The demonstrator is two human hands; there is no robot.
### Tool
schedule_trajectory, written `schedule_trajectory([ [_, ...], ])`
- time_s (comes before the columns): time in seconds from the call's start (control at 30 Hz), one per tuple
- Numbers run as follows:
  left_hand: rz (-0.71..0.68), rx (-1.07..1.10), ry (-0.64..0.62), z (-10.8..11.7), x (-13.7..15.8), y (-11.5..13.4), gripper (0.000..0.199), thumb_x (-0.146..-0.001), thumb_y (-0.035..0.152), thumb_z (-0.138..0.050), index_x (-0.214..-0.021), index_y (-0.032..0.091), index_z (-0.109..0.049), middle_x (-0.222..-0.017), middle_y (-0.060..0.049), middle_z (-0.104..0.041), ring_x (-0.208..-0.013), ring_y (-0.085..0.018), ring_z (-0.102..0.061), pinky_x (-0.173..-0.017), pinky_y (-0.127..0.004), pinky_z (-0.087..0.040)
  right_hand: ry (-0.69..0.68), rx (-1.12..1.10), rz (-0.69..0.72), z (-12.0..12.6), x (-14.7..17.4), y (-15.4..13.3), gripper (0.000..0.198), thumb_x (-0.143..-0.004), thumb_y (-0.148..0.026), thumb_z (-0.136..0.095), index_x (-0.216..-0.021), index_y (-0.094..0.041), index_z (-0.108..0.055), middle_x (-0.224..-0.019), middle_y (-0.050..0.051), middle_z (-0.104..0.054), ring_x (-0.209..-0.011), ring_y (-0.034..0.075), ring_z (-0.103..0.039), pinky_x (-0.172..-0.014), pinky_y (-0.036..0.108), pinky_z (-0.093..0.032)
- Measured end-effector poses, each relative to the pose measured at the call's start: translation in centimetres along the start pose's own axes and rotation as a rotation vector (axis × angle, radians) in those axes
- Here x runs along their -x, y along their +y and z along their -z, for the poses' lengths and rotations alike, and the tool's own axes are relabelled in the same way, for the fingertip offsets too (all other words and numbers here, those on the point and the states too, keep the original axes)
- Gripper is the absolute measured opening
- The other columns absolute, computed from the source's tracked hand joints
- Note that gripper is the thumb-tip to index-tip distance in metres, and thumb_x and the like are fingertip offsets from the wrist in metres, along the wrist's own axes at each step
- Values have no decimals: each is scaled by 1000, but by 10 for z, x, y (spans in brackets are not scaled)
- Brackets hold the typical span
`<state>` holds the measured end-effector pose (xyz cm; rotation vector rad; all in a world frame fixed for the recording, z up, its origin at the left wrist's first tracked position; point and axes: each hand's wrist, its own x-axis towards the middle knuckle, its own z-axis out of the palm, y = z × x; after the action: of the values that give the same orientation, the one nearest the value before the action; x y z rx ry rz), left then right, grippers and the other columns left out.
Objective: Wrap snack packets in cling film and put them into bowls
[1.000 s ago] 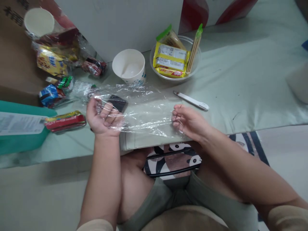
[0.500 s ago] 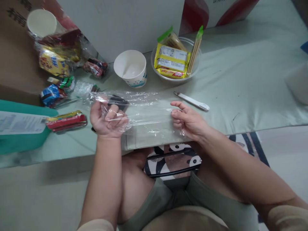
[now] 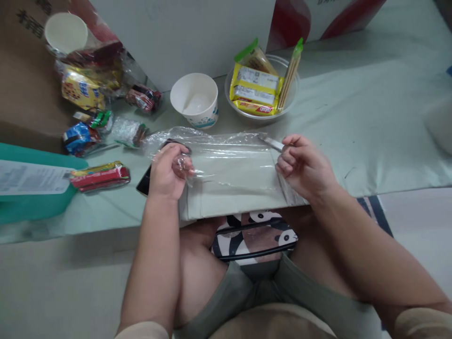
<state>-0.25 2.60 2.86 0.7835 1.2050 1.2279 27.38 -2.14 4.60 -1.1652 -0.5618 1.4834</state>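
A sheet of clear plastic film (image 3: pixel 229 157), possibly a bag, is stretched between my two hands above the table. My left hand (image 3: pixel 170 170) is closed on its left end, and crumpled film bunches around the fingers. With fingers curled in, my right hand (image 3: pixel 303 165) grips the right end of the film. Behind that hand lies a white utility knife (image 3: pixel 272 142), its handle mostly hidden by the fingers. A dark flat object (image 3: pixel 144 182), perhaps a phone, shows partly from under my left hand.
At the back stand a white paper cup (image 3: pixel 194 101) and a clear bowl (image 3: pixel 231 106) of packaged snacks. Several wrapped snacks (image 3: pixel 83 89) pile up at left beside a teal container (image 3: pixel 42 207). A red-and-yellow packet (image 3: pixel 100 176) lies nearer. White boxes (image 3: pixel 183 37) border the table's back.
My right hand has moved right, now overlapping the knife, and the film is spread wider and flatter. My left hand has turned, its fingers curling in more.
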Motion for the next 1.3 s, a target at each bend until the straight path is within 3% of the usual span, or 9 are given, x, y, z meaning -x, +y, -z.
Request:
schedule_trajectory([
  [0.17, -60, 35, -56, -1, 5, 1, 20, -73, 38, -74, -65, 20, -71, -64, -2, -73, -58, -14, -71, -55, -22, -58, 105, 295, 276, 10, 1, 5, 10, -71, -18, -61, -79, -23, -65, -74, -2, -68, -53, 8, -56, -53, 24, -41],
  [0.3, -126, 83, -79, -4, 11, 4, 17, -70, 36, -77, -63, 23, -72, -72, -1, -76, -81, -18, -76, -73, -26, -61, 173, 368, 501, 13, 6, 6, 11, -83, -21, -59, -86, -24, -70, -96, 1, -76, -62, 10, -65, -58, 27, -45],
  [0.4, -200, 140, -40, -8, 18, 6, 18, -71, 38, -81, -63, 24, -72, -73, 1, -76, -86, -17, -76, -77, -25, -61, 236, 271, 703, 13, 9, 3, 15, -84, -21, -60, -87, -23, -74, -91, 3, -77, -67, 12, -69, -61, 28, -46],
  [0.53, -215, 181, 13, -14, 25, 8, 24, -80, 44, -77, -68, 26, -68, -70, 5, -73, -76, -13, -74, -73, -23, -60, 309, 62, 921, 9, 13, 0, 13, -81, -21, -65, -78, -21, -78, -76, 2, -74, -65, 12, -68, -63, 29, -51],
  [0.67, -164, 163, -77, -17, 23, 5, 29, -82, 58, -76, -82, 29, -69, -69, 5, -71, -64, -14, -71, -53, -23, -55, 289, 128, 825, 8, 17, -1, 13, -81, -21, -67, -88, -24, -77, -94, 2, -74, -54, 10, -66, -45, 24, -45],
  [0.77, -74, 149, -206, -17, 21, 0, 48, -68, 65, -84, -93, 26, -72, -81, 1, -76, -80, -17, -76, -66, -26, -62, 267, 200, 789, 11, 15, 0, 26, -77, -17, -64, -99, -27, -76, -113, 2, -71, -47, 5, -60, -36, 21, -35],
  [0.9, 131, -92, -370, -19, 23, -5, 49, -59, 39, -94, -97, 18, -71, -89, -4, -78, -85, -18, -77, -71, -25, -61, 294, 246, 765, 14, 10, 1, 34, -74, -19, -62, -105, -28, -73, -121, 2, -67, -47, 4, -56, -36, 20, -33],
  [1.07, 188, -283, -277, -22, 24, -5, 23, -66, 12, -72, -89, 15, -69, -73, -3, -74, -62, -14, -72, -57, -23, -55, 363, 252, 716, 17, 2, -1, 36, -72, -21, -61, -106, -27, -69, -120, 3, -67, -49, 2, -45, -39, 20, -28],
  [1.3, 154, -302, -185, -18, 19, 0, 17, -59, 10, -63, -73, 15, -70, -63, -3, -71, -44, -8, -58, -41, -17, -42, 435, 156, 632, 28, -14, -5, 39, -62, -19, -59, -101, -25, -66, -113, 2, -66, -47, 1, -39, -39, 19, -22],
])
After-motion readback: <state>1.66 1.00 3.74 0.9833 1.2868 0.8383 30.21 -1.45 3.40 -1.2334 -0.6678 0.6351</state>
